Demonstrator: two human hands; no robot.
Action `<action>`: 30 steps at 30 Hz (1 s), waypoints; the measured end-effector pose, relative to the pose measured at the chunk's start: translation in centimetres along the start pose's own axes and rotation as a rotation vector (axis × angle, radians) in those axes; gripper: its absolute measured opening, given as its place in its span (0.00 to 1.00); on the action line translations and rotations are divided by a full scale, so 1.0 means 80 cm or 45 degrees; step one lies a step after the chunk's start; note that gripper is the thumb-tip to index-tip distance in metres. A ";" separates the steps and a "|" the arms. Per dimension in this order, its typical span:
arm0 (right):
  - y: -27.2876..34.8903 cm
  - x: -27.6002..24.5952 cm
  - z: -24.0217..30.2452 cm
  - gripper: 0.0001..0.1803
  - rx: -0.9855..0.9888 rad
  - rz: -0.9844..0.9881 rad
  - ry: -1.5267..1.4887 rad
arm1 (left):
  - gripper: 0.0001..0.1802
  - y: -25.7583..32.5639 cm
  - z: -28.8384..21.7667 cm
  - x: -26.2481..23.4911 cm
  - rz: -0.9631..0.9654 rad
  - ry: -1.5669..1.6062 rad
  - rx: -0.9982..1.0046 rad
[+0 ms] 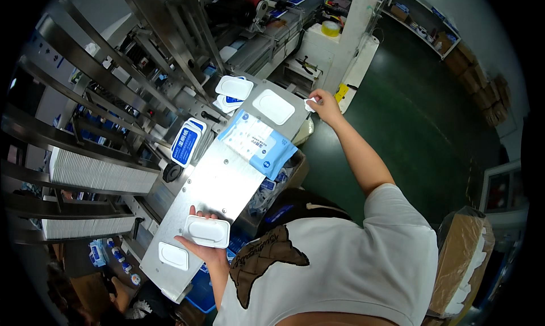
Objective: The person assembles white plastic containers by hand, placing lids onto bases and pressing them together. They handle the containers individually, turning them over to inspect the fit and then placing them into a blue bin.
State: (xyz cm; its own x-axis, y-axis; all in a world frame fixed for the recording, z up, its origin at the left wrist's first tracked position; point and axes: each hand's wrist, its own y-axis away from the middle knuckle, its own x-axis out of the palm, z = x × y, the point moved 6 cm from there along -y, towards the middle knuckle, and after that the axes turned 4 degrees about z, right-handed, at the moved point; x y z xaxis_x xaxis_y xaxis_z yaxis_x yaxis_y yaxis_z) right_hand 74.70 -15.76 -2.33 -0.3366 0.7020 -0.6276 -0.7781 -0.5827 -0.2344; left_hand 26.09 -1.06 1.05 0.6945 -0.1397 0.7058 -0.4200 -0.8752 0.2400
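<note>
Green floor [420,116] lay to the right of a long metal table [221,184] beside a packing machine [142,59]. From the head view, the left hand [205,247] had its grip closed around a stack of white plastic lids [206,231] at the near end of the table. The right hand [322,103] pinched a small white piece [310,104] at the far corner. A blue wipes pack [258,142] lay on the table between them, with one white lid [273,106] just beyond it.
</note>
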 end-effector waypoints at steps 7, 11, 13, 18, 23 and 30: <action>-0.006 -0.007 -0.005 0.14 0.006 0.479 -0.557 | 0.53 0.003 0.005 0.006 -0.027 0.005 -0.031; -0.019 -0.050 -0.031 0.21 0.426 0.473 -0.833 | 0.55 0.001 0.006 0.006 0.029 0.012 -0.053; -0.019 -0.073 -0.031 0.23 0.442 0.054 -0.975 | 0.56 -0.001 0.008 0.011 0.101 0.067 -0.047; 0.020 -0.072 0.109 0.10 0.089 0.018 -0.751 | 0.62 -0.013 0.022 0.046 0.307 0.264 -0.182; 0.129 0.038 0.310 0.09 -0.441 0.698 -0.760 | 0.68 -0.008 0.020 0.109 0.646 0.291 -0.259; 0.184 0.085 0.403 0.13 -0.873 0.610 -0.563 | 0.71 0.005 0.001 0.127 0.567 -0.363 0.002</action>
State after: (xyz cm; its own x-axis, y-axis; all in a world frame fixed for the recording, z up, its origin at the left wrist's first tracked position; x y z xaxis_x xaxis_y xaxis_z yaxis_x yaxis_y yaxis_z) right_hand 43.85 -6.37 13.89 -0.8196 0.3352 -0.4647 -0.0709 -0.8642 -0.4982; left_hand 32.97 -2.87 8.27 0.5801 -0.6185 0.5300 -0.7100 -0.7029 -0.0432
